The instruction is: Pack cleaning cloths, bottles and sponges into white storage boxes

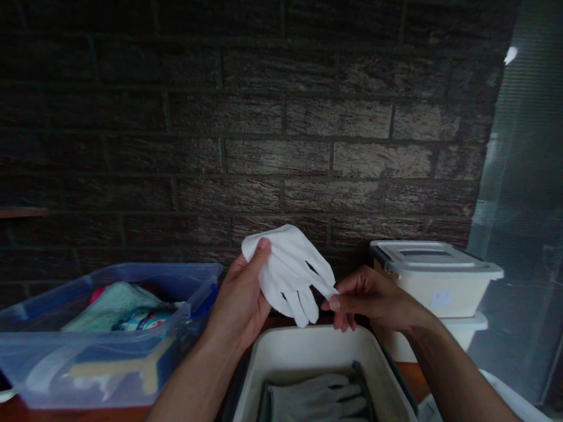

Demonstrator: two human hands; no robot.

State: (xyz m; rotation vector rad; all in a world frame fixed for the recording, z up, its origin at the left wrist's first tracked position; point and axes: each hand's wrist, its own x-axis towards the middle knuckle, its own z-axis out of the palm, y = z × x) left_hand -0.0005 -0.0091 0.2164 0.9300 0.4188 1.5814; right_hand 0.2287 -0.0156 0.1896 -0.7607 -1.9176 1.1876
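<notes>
I have the white glove (289, 269) above the far rim of the open bin (316, 348), left hand (240, 299) clasping its cuff, right hand (373, 298) pinching one finger's end. It looks like straightening, calling next for gentle tension.

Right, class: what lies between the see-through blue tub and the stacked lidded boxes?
In the head view, an open white bin containing a grey glove; above it, the left hand and right hand hold a white glove.
</notes>
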